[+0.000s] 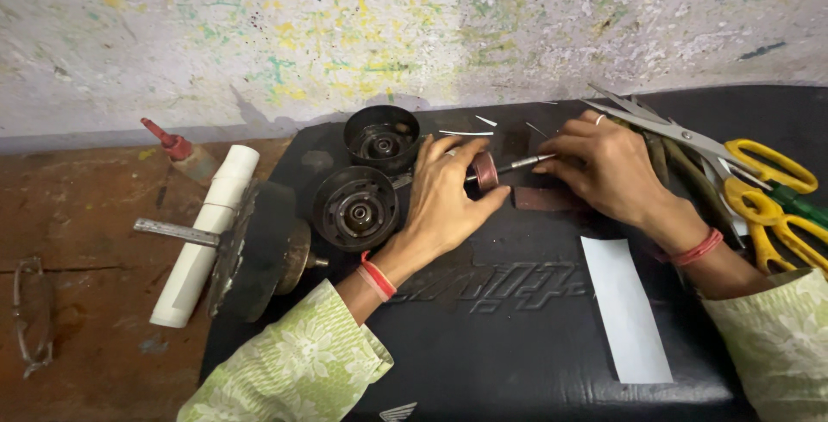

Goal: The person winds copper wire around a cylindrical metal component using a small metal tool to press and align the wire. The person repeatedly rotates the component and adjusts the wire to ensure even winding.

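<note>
Honestly, left hand (448, 193) pinches the small coppery wound rotor (485, 169) while right hand (604, 168) loosely steadies its thin steel shaft (522, 162), so it might roll off the black pad (517, 336).

no packages, labels, signs or screens in view

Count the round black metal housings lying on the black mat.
2: one housing near the wall, the other housing just in front of it, beside the left hand. Others may be hidden.
</note>
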